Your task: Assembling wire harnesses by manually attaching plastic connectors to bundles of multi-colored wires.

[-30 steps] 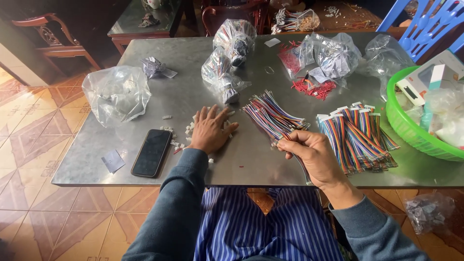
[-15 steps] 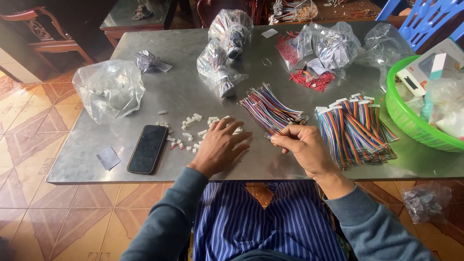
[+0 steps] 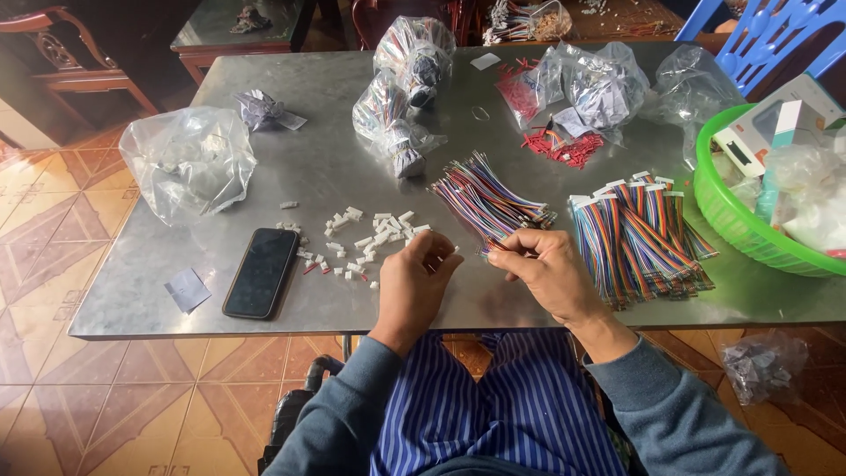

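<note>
My left hand: fingers pinched narrow, just right of the white connectors (what they hold, I cannot tell).
My right hand: pinching wire ends of the loose wire bundle, right of those connectors.

Brushed, dull-sheened metal table; glossy black glass phone near its front edge; crinkled clear plastic bags; shiny green plastic basket at right edge.

Two hands, one black phone, one green basket, two bundles of coloured wires.
</note>
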